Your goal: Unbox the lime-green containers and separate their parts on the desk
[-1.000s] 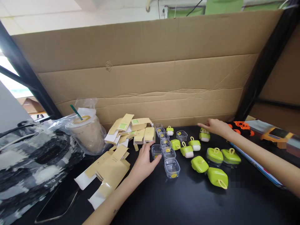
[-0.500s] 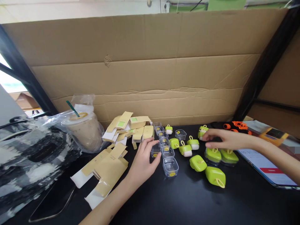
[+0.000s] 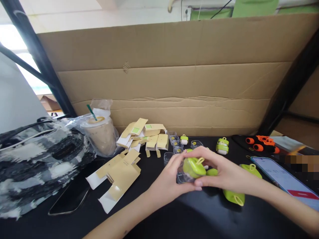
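Clear tub [image 3: 183, 177] sat pinched in left hand [image 3: 166, 181], green lid [image 3: 193, 167] seated on its top, loop handle up; contents hidden. Right hand [image 3: 225, 174] curled over lid, fingertips pressing it. Both met above black table [image 3: 174, 215], near its middle. Empty clear tubs [image 3: 174, 141] stood behind, loose green lids [image 3: 234, 196] to right. Second ago hands were apart: left touching tub on table, right reaching far back.
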A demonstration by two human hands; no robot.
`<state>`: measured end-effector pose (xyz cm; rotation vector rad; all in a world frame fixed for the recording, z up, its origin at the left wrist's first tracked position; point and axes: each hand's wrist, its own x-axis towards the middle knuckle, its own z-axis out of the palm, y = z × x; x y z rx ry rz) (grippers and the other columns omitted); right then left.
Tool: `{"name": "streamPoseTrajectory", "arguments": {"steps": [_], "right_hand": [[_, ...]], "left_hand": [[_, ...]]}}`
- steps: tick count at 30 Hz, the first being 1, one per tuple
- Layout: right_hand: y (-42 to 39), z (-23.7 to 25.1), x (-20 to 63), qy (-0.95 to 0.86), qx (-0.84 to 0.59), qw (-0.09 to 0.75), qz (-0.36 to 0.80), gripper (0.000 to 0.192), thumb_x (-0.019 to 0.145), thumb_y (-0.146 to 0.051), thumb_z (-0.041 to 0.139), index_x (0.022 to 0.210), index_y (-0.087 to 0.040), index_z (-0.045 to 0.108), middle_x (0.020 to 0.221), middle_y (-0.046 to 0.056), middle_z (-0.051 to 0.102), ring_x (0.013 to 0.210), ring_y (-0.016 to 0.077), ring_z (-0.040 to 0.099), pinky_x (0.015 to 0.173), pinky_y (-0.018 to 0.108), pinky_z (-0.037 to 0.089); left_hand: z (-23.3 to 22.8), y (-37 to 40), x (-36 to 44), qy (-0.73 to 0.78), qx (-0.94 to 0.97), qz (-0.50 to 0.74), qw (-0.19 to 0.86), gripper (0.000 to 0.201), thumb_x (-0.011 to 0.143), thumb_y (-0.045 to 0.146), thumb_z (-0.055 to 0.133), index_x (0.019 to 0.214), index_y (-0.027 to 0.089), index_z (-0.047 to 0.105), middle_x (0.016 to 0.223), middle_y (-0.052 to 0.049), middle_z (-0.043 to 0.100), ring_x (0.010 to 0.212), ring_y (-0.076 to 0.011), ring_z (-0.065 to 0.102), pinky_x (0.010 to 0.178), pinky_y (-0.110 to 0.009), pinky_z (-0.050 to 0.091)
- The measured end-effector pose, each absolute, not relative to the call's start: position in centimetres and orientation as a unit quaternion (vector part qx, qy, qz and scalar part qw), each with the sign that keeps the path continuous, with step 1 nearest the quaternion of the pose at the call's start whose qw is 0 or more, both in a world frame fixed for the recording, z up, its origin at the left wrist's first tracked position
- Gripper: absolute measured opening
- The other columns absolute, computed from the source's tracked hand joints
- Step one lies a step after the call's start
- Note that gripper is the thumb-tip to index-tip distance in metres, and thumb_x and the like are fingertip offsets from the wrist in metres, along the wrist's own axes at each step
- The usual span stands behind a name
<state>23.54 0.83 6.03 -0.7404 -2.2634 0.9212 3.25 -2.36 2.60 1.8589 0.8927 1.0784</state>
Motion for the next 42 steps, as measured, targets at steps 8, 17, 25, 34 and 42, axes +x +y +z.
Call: {"name": "streamPoseTrajectory", "arguments": {"steps": [8, 17, 25, 34, 42], "right_hand": [[1.2, 5.6, 20.7, -0.833, -0.220, 0.349, 0.368, 0.026, 0.085, -0.038, 0.061, 0.108, -0.025, 0.060, 0.105, 0.005, 0.061, 0.098, 0.0204, 0.059, 0.082, 0.033, 0.051], [0.6, 4.4, 19.7, -0.711, -0.286, 0.449, 0.459, 0.020, 0.079, -0.043, 0.066, 0.081, -0.023, 0.068, 0.106, 0.006, 0.067, 0.097, 0.0220, 0.063, 0.083, 0.036, 0.051], [3.8, 8.2, 25.5, -0.668, -0.363, 0.574, 0.304, 0.025, 0.081, -0.050, 0.062, 0.085, -0.025, 0.060, 0.097, 0.002, 0.068, 0.088, 0.0193, 0.062, 0.076, 0.031, 0.051], [7.3, 2.9, 34.9, -0.821, -0.491, 0.270, 0.108, 0.041, 0.079, -0.059, 0.054, 0.077, -0.021, 0.067, 0.076, 0.008, 0.069, 0.073, 0.0254, 0.064, 0.070, 0.038, 0.050], [6.6, 1.7, 34.3, -0.818, -0.518, 0.228, 0.105, 0.037, 0.083, -0.052, 0.049, 0.081, -0.021, 0.070, 0.086, 0.008, 0.074, 0.083, 0.0272, 0.069, 0.077, 0.039, 0.053]], "left_hand": [[2.2, -2.6, 2.4, 0.363, 0.662, 0.455, 0.473, 0.049, 0.073, 0.017, 0.069, 0.116, 0.019, 0.046, 0.115, -0.009, 0.062, 0.106, -0.0229, 0.060, 0.092, -0.037, 0.048], [3.1, -2.5, 2.0, 0.422, 0.693, 0.434, 0.391, 0.039, 0.069, 0.029, 0.075, 0.100, 0.019, 0.053, 0.100, -0.005, 0.063, 0.093, -0.0202, 0.061, 0.086, -0.035, 0.047], [4.6, -2.3, -1.3, 0.515, 0.704, 0.367, 0.323, 0.039, 0.071, 0.025, 0.063, 0.107, 0.021, 0.051, 0.104, -0.004, 0.063, 0.097, -0.0196, 0.061, 0.090, -0.035, 0.045], [1.8, -2.7, -2.3, 0.578, 0.698, 0.258, 0.334, 0.039, 0.067, 0.027, 0.063, 0.100, 0.021, 0.043, 0.079, 0.004, 0.058, 0.069, -0.0140, 0.051, 0.068, -0.028, 0.043], [-1.4, -0.5, -1.9, 0.588, 0.669, 0.341, 0.302, 0.061, 0.070, 0.030, 0.065, 0.121, 0.019, 0.033, 0.096, -0.001, 0.050, 0.070, -0.0130, 0.050, 0.075, -0.033, 0.048]]}}
